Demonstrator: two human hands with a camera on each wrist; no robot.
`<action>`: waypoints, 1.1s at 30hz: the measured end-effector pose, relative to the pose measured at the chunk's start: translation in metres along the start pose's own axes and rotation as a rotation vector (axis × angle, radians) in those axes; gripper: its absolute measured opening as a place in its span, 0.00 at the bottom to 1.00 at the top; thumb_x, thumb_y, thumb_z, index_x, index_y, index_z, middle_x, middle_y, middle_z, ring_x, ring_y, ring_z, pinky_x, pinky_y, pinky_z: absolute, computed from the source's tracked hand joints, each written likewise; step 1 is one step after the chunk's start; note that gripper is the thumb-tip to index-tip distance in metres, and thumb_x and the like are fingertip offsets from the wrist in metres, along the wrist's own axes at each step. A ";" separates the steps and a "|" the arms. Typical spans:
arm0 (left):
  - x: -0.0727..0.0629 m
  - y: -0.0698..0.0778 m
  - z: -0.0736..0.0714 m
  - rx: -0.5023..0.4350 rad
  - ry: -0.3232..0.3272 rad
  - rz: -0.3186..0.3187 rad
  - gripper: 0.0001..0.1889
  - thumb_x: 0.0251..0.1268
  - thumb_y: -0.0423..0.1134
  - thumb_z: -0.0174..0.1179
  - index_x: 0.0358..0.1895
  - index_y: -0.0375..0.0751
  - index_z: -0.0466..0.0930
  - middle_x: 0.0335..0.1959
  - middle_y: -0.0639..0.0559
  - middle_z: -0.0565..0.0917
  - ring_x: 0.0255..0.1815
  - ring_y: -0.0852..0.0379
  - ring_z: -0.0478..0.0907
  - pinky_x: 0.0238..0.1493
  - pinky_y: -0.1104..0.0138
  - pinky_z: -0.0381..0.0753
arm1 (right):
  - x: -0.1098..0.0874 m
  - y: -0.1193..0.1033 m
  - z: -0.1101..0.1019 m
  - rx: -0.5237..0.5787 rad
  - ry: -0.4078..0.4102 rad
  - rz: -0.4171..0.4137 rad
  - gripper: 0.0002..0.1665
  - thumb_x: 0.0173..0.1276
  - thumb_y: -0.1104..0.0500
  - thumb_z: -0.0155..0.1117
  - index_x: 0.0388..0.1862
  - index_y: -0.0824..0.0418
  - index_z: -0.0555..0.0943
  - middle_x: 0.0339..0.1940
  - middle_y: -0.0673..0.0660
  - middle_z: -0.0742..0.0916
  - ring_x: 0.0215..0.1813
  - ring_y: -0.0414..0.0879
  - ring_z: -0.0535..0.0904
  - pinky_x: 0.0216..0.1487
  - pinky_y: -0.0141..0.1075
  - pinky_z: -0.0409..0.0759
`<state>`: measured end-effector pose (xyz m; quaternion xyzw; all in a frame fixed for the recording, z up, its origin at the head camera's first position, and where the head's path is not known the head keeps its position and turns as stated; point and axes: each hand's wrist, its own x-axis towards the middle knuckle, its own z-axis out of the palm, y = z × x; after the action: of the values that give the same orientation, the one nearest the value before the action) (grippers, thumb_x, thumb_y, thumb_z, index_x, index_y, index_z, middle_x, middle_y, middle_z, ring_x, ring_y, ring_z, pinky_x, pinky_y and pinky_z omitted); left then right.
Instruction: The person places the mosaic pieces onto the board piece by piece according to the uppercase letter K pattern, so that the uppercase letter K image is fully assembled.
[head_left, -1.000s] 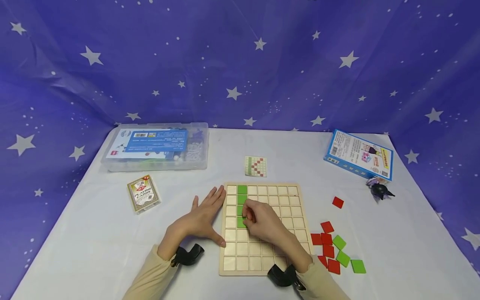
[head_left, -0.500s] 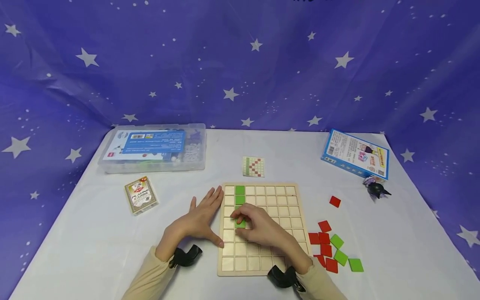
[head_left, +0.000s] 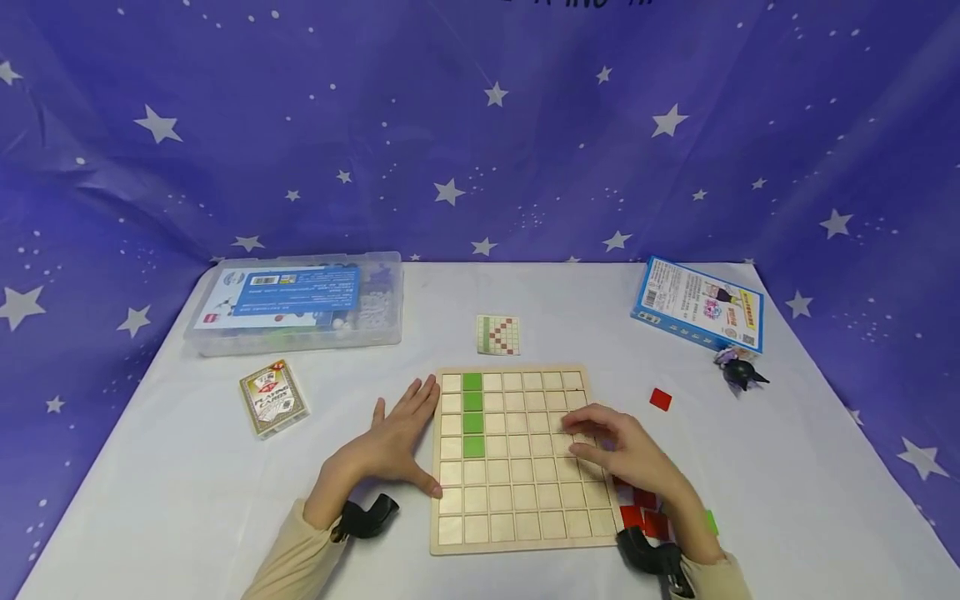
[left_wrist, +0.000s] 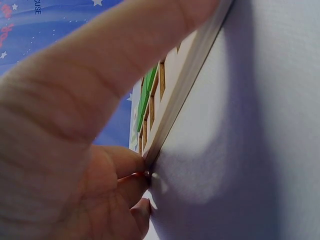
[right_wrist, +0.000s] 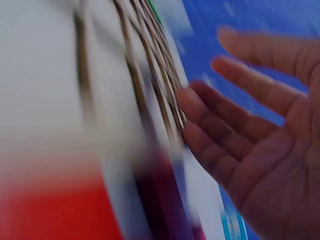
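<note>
The spread left hand [head_left: 390, 444] touches the left edge of the board [head_left: 522, 472]; the relaxed, empty right hand [head_left: 628, 450] is over its right side. Four green tiles [head_left: 473, 423] sit on the board, red tiles [head_left: 657, 526] right of it.

Two hands [head_left: 390, 442] [head_left: 628, 450], one board [head_left: 521, 472] holding four green tiles [head_left: 473, 423]
Remotely I'm counting one grid card [head_left: 498, 335] at twelve o'clock, one blue box [head_left: 700, 304], one figurine [head_left: 741, 374] around two, one case [head_left: 294, 307], one card pack [head_left: 273, 400] around ten; part-hidden red tiles [head_left: 656, 525] are escaping me.
</note>
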<state>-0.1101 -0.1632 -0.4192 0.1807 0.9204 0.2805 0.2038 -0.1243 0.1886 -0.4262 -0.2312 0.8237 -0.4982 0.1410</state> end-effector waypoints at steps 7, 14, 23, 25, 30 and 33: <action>-0.002 -0.002 0.001 0.017 0.006 -0.005 0.73 0.29 0.58 0.79 0.77 0.33 0.39 0.79 0.40 0.39 0.79 0.39 0.35 0.65 0.28 0.34 | -0.053 0.022 -0.052 -0.201 0.143 0.216 0.22 0.56 0.57 0.73 0.51 0.58 0.82 0.50 0.55 0.86 0.50 0.30 0.78 0.51 0.26 0.77; -0.004 -0.002 -0.001 0.005 0.008 -0.007 0.72 0.29 0.58 0.79 0.77 0.33 0.39 0.79 0.40 0.39 0.79 0.39 0.34 0.65 0.28 0.32 | -0.073 0.028 -0.072 -0.260 0.032 0.343 0.24 0.46 0.55 0.77 0.46 0.54 0.85 0.46 0.52 0.82 0.43 0.31 0.71 0.44 0.27 0.74; -0.003 -0.001 0.000 -0.001 0.007 -0.006 0.72 0.29 0.57 0.79 0.76 0.33 0.39 0.79 0.40 0.39 0.79 0.39 0.34 0.65 0.28 0.32 | -0.068 0.026 -0.068 -0.273 0.011 0.436 0.18 0.45 0.59 0.78 0.36 0.59 0.82 0.32 0.52 0.78 0.34 0.39 0.69 0.35 0.28 0.71; -0.003 0.000 0.000 0.002 0.007 -0.007 0.72 0.29 0.57 0.79 0.77 0.33 0.40 0.79 0.40 0.40 0.79 0.39 0.34 0.65 0.28 0.32 | -0.068 0.026 -0.068 -0.282 0.028 0.478 0.21 0.45 0.59 0.78 0.40 0.61 0.82 0.30 0.53 0.77 0.34 0.40 0.69 0.33 0.28 0.70; -0.001 0.000 0.000 0.007 0.004 -0.006 0.72 0.29 0.58 0.79 0.77 0.33 0.39 0.79 0.41 0.39 0.79 0.39 0.34 0.65 0.28 0.33 | -0.069 0.025 -0.073 -0.347 0.100 0.614 0.30 0.45 0.52 0.80 0.45 0.64 0.80 0.27 0.53 0.75 0.34 0.44 0.70 0.32 0.31 0.69; 0.000 0.001 0.000 0.009 0.004 -0.002 0.72 0.29 0.57 0.79 0.77 0.33 0.39 0.79 0.41 0.39 0.79 0.39 0.34 0.65 0.28 0.33 | -0.070 0.024 -0.077 -0.382 0.136 0.707 0.31 0.45 0.46 0.80 0.41 0.65 0.80 0.25 0.53 0.76 0.35 0.46 0.70 0.31 0.34 0.67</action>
<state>-0.1096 -0.1626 -0.4192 0.1801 0.9221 0.2767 0.2016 -0.1059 0.2927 -0.4115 0.0774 0.9375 -0.2714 0.2035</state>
